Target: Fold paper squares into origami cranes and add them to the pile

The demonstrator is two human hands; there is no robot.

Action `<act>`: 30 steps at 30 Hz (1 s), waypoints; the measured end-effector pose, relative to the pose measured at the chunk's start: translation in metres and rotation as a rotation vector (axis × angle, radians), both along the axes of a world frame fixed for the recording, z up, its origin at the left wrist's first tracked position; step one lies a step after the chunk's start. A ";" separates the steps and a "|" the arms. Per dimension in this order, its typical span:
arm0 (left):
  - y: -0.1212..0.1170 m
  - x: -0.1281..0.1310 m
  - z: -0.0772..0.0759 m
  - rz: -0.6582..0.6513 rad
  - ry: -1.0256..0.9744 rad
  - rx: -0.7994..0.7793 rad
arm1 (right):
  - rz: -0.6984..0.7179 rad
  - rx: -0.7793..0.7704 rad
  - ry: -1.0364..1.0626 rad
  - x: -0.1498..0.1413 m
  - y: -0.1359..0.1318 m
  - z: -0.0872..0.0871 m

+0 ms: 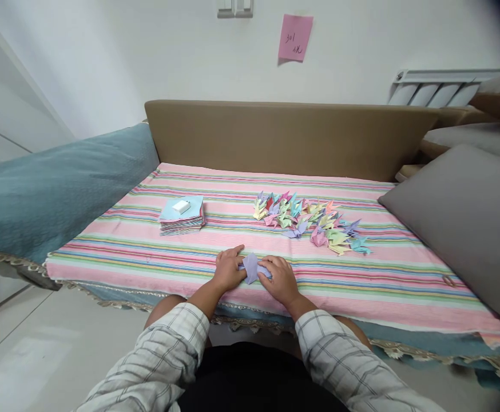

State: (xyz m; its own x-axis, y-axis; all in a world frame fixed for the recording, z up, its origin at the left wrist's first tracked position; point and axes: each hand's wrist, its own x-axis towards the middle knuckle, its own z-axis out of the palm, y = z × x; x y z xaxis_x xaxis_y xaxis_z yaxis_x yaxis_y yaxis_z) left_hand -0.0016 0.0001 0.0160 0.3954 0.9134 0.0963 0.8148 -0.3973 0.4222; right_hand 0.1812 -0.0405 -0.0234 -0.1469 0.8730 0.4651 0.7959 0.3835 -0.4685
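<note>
A tan sofa back spans mid-frame below a white wall bearing a pink note. A teal throw drapes left, grey cushion right, radiator upper right, pale floor lower left.

Home: sofa, cushions, radiator
</note>
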 end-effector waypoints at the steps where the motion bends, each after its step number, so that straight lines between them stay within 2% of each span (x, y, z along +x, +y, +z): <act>1: 0.000 0.002 0.000 -0.004 0.001 -0.006 | -0.003 -0.003 -0.002 0.000 0.000 0.000; 22: 0.001 0.005 -0.001 -0.021 0.019 -0.044 | -0.005 -0.015 0.002 0.000 0.000 0.000; 30: -0.001 -0.007 0.007 -0.217 0.020 -0.106 | 0.002 -0.017 -0.012 0.001 -0.001 0.001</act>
State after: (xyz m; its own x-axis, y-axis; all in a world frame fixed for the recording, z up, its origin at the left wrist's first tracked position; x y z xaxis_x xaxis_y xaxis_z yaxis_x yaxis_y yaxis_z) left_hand -0.0084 -0.0011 0.0231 0.5844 0.8114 -0.0052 0.7237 -0.5183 0.4556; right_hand 0.1824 -0.0410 -0.0226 -0.1542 0.8805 0.4483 0.8009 0.3771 -0.4651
